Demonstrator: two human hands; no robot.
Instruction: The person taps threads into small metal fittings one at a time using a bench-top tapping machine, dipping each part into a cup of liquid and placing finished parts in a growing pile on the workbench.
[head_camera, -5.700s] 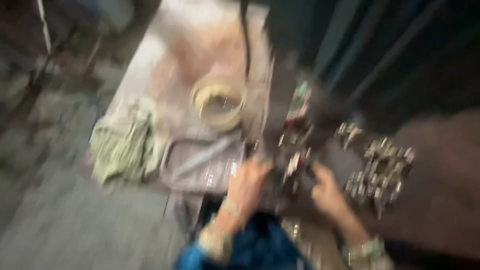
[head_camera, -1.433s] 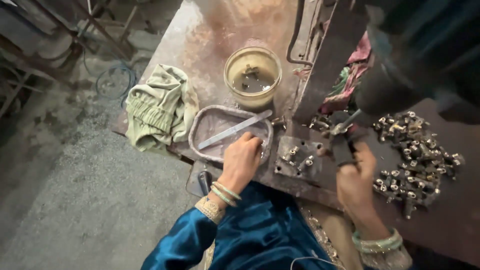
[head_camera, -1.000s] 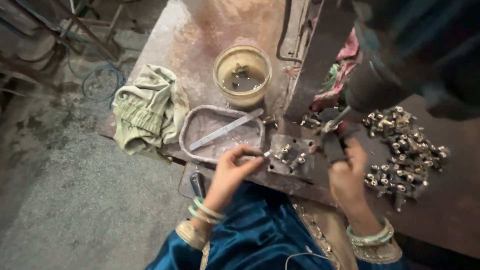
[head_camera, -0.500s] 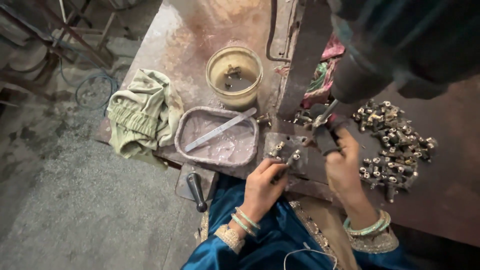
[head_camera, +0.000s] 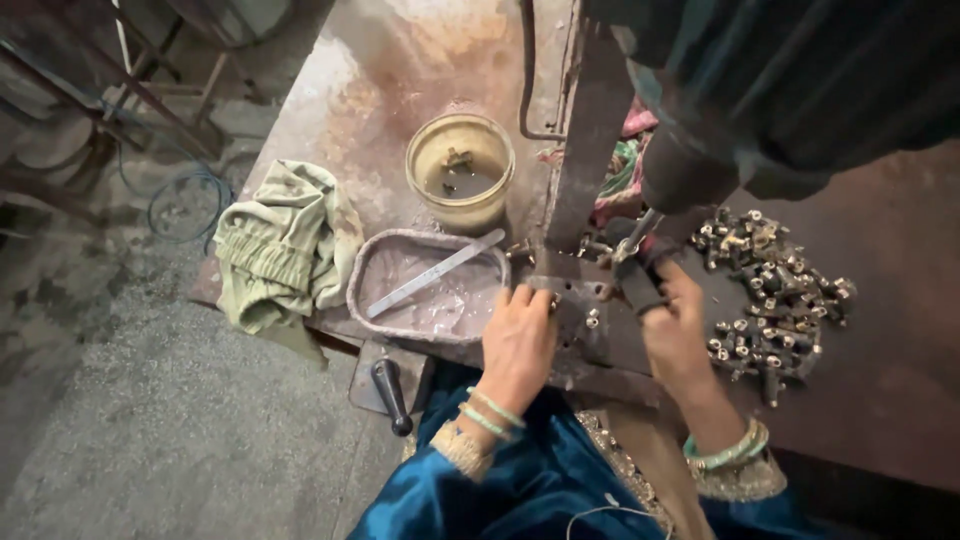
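Rust-stained metal makes up the workbench (head_camera: 400, 80), and at its near edge a small steel plate (head_camera: 600, 335) lies beneath the dark column of a press-like machine (head_camera: 700, 150). The left hand (head_camera: 518, 340) is laid on the plate's left end, its fingers curled downward over the spot where small brass fittings (head_camera: 592, 320) rest; whether one of them is pinched cannot be told, since the fingertips are hidden by the knuckles. The right hand (head_camera: 675, 325) is closed around a dark handle (head_camera: 632, 280) just under the machine's spindle, with the thumb wrapped over it. To the right of that hand, toward the bench's right edge, a loose heap of brass fittings (head_camera: 770, 300) is spread over the dark surface — close to the wrist but not touched. Left of the plate, a shallow oval metal tray (head_camera: 375, 315) carries a flat steel strip (head_camera: 435, 273) laid diagonally across it. Behind the tray a round yellowish tub (head_camera: 460, 170) stands upright, with murky liquid and a few small parts inside. A crumpled green cloth (head_camera: 285, 245) is draped over the bench's left edge, just beside the tray. Below the tray, at the near edge, a short black-handled tool (head_camera: 390, 390) rests on a small ledge. Green bangles are worn on both wrists — over blue sleeves.
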